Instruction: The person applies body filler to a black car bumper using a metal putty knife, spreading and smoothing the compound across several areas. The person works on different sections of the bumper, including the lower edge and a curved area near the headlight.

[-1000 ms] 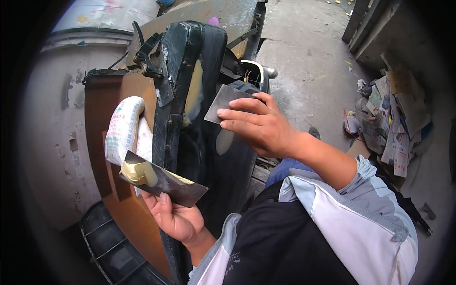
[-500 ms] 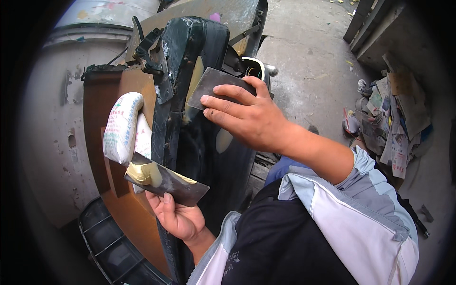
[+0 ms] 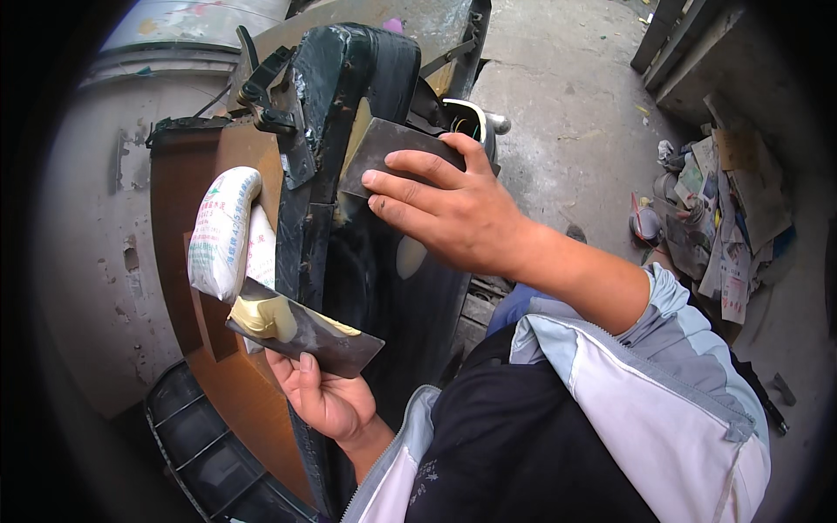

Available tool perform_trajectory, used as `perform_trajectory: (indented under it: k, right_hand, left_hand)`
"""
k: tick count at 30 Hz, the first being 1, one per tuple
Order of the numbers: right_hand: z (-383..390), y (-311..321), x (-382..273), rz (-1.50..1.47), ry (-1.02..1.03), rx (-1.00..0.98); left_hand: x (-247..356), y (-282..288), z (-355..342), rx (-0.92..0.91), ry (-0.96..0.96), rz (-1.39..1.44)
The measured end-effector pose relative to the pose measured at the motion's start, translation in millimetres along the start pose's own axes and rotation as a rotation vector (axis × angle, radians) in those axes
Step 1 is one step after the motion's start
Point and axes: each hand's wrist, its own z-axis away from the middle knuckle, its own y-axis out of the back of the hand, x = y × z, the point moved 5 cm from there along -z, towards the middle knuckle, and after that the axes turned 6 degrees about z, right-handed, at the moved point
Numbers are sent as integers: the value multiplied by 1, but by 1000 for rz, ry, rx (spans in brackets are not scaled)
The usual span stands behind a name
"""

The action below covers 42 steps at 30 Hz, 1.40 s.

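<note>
My left hand (image 3: 324, 403) grips the lower edge of a flat dark plate (image 3: 344, 349), whose far end carries a lump of yellow filler paste (image 3: 266, 319). In my right hand (image 3: 453, 196) is a dark rectangular filler spreader (image 3: 397, 144), the fingers lying across its face and the thumb at its upper edge. The spreader's left edge meets a dark green vehicle panel (image 3: 384, 74), beside a smeared yellow filler patch (image 3: 357, 135). Lower on the panel, a paler oval filler spot (image 3: 410, 258) shows just below my right fingers.
Two white printed sacks, the nearer one a bulging sack (image 3: 222, 235), rest on a rusty brown metal part (image 3: 209, 340). A black ribbed frame (image 3: 205, 444) lies lower left. Papers and cans form a scrap pile (image 3: 719, 218) at the right wall, past the concrete floor (image 3: 567, 87).
My right hand and the spreader have shifted slightly left along the panel. The left hand with its paste-loaded plate stays almost in place.
</note>
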Motion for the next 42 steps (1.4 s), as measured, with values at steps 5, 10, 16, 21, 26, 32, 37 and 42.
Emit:
perform_trajectory:
  k: [5, 10, 16, 21, 26, 32, 37, 42]
  right_hand:
    - [-1, -1, 5, 8, -10, 1]
    - [-3, 4, 9, 18, -46, 0]
    - [-5, 4, 17, 19, -64, 23]
    - [-7, 3, 22, 25, -65, 31]
    - [-9, 4, 27, 32, -69, 30]
    - [-11, 3, 34, 45, -79, 8]
    - [-12, 3, 38, 47, -77, -4]
    - [-11, 4, 40, 59, -80, 3]
  left_hand:
    - [0, 1, -1, -10, 9, 10]
    - [-1, 0, -2, -6, 15, 4]
    - [-3, 0, -1, -13, 24, 6]
    - [-4, -2, -2, -14, 26, 6]
    - [-5, -1, -2, 5, 22, -4]
    - [-6, -5, -2, -10, 22, 0]
    - [-5, -8, -3, -15, 23, 8]
    - [-7, -6, -2, 2, 31, 8]
